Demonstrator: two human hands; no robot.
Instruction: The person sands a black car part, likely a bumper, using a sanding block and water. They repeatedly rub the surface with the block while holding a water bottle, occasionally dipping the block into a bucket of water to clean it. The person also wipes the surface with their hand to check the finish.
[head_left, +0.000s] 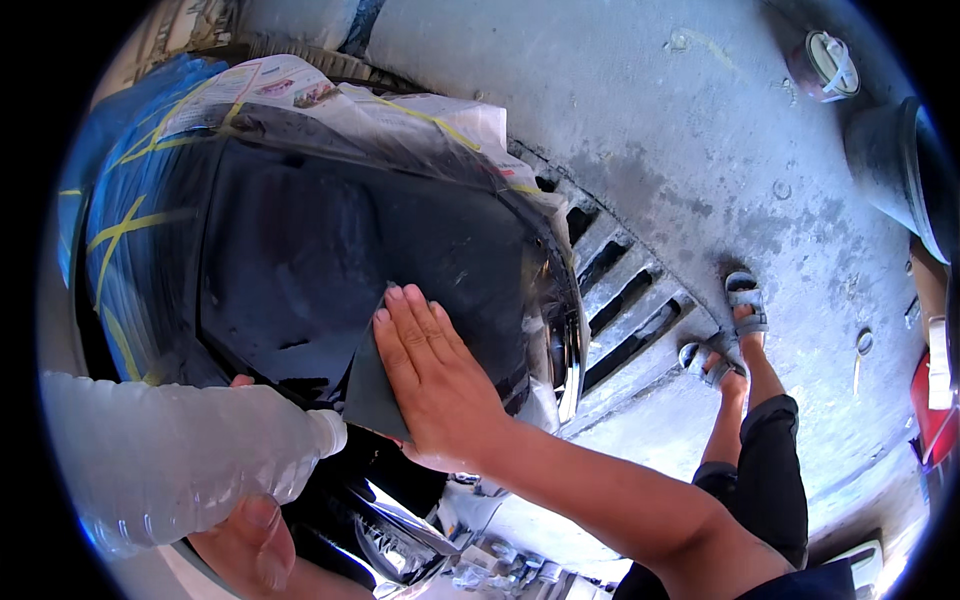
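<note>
My right hand (437, 375) lies with its fingers extended and close together on a dark grey sheet of sandpaper (368, 392), holding it against a glossy black car body panel (300, 240). The thumb is mostly hidden. In my left hand (250, 540) is a large translucent plastic bottle (180, 465), tipped nearly on its side. Its open-looking mouth points right, close beside the sandpaper. The thumb shows under the bottle and one fingertip above it. Wet-looking reflections and small marks show on the panel.
Newspaper (430, 115) and blue plastic film (130, 240), stuck down with yellow tape, border the panel. A slotted floor drain (625, 275) runs beside it. My sandalled feet (735, 330) stand on the concrete. At the right are a lidded pail (825, 65) and a dark bucket (890, 165).
</note>
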